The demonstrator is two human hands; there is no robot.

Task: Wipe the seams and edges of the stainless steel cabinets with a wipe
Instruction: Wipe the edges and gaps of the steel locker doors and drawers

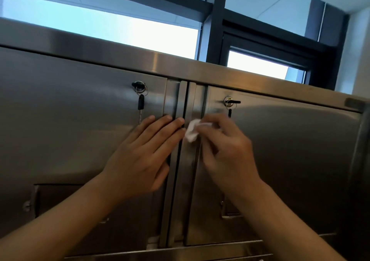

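Two bare forearms reached up from the lower edge toward the stainless steel cabinet. On the left door, the left hand lay flat, its grip wide, with straight fingers pressed against the steel and the fingertips reaching the door's inner edge at the vertical seam. The right hand had its grip closed on a crumpled white wipe, pinched between fingers and thumb and held against the inner edge strip of the right door, just beside the seam and almost touching the left fingertips. A key with a black head sat in the left lock with a second key hanging from its ring; the right lock held another, partly hidden behind the right hand. Above the cabinet's top edge, dark window frames crossed bright glass.
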